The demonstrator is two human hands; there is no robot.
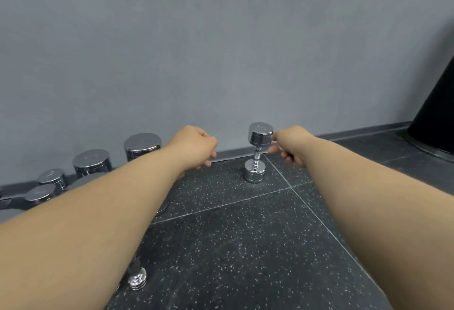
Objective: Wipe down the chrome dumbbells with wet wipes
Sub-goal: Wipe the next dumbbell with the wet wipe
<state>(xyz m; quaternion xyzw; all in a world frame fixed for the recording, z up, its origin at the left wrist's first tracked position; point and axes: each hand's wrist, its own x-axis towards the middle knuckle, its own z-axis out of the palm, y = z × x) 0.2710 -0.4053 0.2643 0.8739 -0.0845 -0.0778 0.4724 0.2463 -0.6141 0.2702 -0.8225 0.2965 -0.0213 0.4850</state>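
1. Far left: I see a row of chrome dumbbells [92,162] standing on end on the floor [233,248], close against the grey wall [221,39]. Their heads grow larger from left to right. My left forearm covers the lower part of the largest one.

2. Lower left: one chrome dumbbell end [137,281] shows on the floor from beneath my left forearm. The rest of it is hidden.

3. Left of centre: the left hand [194,147] hangs above the floor near the skirting. Its fingers [208,163] are loosely curled downward and grip nothing.

4. Right of centre: the small dumbbell [258,152] stands upright on its lower head, on the speckled black floor just beside a tile seam and near the wall. It stands well apart from the row at left.

5. Just right of it: the right hand [292,145] is level with the small dumbbell's upper head. Its fingers [275,135] are spread and relaxed, not closed around anything. One fingertip lies at the edge of the upper head. Motion blur prevents me from confirming contact.

6. Far right: a black conical base [437,113] stands on the floor.
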